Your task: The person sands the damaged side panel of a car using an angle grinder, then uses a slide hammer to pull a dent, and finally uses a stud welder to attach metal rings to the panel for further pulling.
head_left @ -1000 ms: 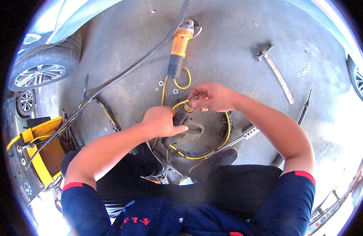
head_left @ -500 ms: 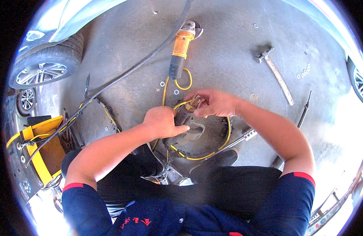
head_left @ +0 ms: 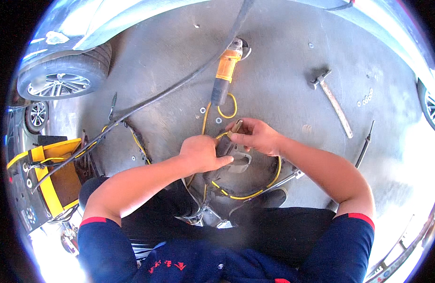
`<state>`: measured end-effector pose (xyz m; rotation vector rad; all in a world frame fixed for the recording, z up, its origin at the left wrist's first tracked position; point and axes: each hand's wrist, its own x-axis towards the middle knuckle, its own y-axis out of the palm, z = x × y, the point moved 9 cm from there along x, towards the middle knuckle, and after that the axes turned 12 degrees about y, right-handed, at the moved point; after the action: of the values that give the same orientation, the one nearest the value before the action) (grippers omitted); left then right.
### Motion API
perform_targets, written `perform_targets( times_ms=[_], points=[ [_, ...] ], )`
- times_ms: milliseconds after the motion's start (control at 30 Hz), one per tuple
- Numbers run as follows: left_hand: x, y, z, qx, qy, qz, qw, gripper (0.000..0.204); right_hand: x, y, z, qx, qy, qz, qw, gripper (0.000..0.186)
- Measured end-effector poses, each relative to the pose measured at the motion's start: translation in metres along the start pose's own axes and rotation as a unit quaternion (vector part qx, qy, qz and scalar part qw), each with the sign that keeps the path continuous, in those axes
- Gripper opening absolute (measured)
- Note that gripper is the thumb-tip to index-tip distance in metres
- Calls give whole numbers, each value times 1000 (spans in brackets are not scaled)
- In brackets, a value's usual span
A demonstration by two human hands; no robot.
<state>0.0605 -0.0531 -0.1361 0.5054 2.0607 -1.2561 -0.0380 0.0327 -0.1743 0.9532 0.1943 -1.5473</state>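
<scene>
Left hand [head_left: 201, 153] wrapped round the body of a dark tool [head_left: 224, 147], thumb laid along its near side; grip closed firmly. Right hand [head_left: 257, 135] at the tool's far end, thumb and forefinger pinched on a brass-coloured metal tip [head_left: 238, 125]; little gap in that grip, the other fingers loosely curled. Tool tilted, its tip pointing away from the person, held low in front of the black trousers [head_left: 274, 226]. A grey loop-shaped part [head_left: 241, 162] showed just beside the left thumb; could not tell whether it belonged to the tool.

A yellow cable [head_left: 276, 177] curved round below the hands. Beyond them, on the grey floor [head_left: 279, 70], lay an orange-and-black angle grinder [head_left: 225, 70], with a washer [head_left: 218, 120] near its back end. A black hose [head_left: 175, 88] ran slantwise across, passing close by the grinder. Hammer [head_left: 334, 106] well off to the right, small pale rings [head_left: 367, 99] farther out. At left, a yellow-edged box [head_left: 46, 188]; beyond it, a car wheel [head_left: 62, 87].
</scene>
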Motion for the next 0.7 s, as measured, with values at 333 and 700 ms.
perform_targets(
  times_ms=[333, 700],
  points=[
    [-34, -39, 3, -1, -6, -66, 998, 86, -12, 18, 60, -229, -65, -189, 953, 47],
    [-77, -130, 17, -230, -59, -118, 964, 59, -137, 82, 148, -478, -364, -135, 788, 56]
  ],
)
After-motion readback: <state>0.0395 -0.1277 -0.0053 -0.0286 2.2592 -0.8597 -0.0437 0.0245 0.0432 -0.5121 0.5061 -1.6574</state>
